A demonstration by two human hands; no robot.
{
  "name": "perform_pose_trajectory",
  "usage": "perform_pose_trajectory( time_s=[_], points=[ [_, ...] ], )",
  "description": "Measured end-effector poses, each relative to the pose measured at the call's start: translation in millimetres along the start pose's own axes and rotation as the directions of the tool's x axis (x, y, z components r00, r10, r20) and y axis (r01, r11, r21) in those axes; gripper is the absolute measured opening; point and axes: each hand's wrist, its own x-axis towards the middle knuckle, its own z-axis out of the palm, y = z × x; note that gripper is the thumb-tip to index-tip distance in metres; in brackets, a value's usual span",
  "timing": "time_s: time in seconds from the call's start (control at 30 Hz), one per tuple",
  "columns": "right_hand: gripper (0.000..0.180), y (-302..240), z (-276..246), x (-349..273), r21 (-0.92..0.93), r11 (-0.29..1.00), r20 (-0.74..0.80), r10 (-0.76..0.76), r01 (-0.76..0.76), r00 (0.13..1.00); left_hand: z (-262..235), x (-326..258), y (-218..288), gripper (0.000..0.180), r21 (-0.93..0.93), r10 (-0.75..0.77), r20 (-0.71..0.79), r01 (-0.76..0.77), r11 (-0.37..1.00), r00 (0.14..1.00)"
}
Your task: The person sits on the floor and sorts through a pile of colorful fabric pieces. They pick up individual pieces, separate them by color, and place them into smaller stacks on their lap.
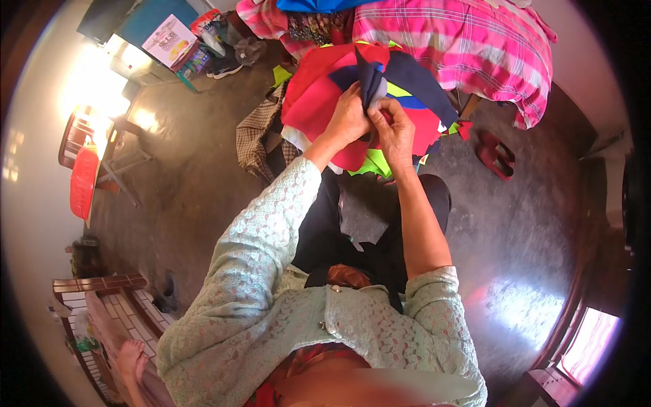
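Gripping a folded navy fabric piece (pixel 367 73) in the left hand (pixel 348 115) and pinching its near end with the right hand (pixel 395 130), just above a heap of mostly red fabric pieces (pixel 310 102); with brown checked cloth (pixel 253 139) to their left.

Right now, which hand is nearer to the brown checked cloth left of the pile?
Left. The left hand is over the cloth pile, to the right of the brown checked cloth; the right hand is farther right.

Cloth pile (pixel 312 95) btwn knees (pixel 436 190) & blanket (pixel 461 41), sandals (pixel 504 163) on flr (pixel 190 210) to R, bench (pixel 129 308) L rear.
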Motion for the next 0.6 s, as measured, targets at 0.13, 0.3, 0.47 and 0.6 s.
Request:
perform_pose_trajectory(
  time_s=[0.13,0.3,0.47,0.6],
  points=[
    [0.012,-1.1,-10.3,0.0,-0.124,0.979,0.013,-0.163,0.163,0.987,11.8,6.2,2.5,0.029,-0.046,-0.171,-0.137,0.166,0.985,0.976],
    [0.016,-1.8,-26.1,0.7,-0.195,0.968,-0.128,-0.185,0.158,0.974,15.7,8.4,0.4,0.035,0.003,-0.106,-0.225,0.11,0.994,0.969],
    [0.022,10.9,-31.3,2.5,-0.223,0.972,-0.243,-0.132,0.078,0.961,-11.7,10.9,-36.3,0.019,-0.364,-0.413,-0.146,0.34,0.867,0.899],
    [0.041,4.1,-29.0,0.3,-0.632,0.748,-0.049,-0.297,0.2,0.954,-40.5,21.7,-38.5,0.018,-0.811,-0.617,-0.053,0.326,0.486,0.786]
  ],
)
